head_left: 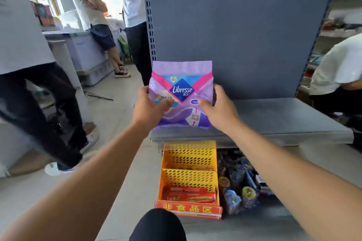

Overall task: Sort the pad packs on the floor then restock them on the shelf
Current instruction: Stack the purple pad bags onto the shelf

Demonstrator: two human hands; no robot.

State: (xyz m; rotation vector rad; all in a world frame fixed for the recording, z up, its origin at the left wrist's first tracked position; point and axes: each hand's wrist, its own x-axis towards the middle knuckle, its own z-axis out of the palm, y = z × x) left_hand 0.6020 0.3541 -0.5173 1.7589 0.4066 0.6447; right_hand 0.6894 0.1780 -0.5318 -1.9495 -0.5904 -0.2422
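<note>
We held the pad pack (pixel 181 94) upright, long axis vertical, left hand (pixel 151 106) and right hand (pixel 217 106) pinching its sides equally near, its bottom just above the shelf (pixel 274 115) near the front-left corner.

Both bare arms reach forward toward twelve o'clock. The left hand (pixel 149 106) grips the pad pack (pixel 181 94) at its nine o'clock edge, the right hand (pixel 218 108) at three o'clock, thumbs across the front.

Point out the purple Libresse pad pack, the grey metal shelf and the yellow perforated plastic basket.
purple Libresse pad pack (pixel 181 92), head view, blue logo.
grey metal shelf (pixel 284 119), head view, bare top surface.
yellow perforated plastic basket (pixel 189 157), head view, back wall.
</note>
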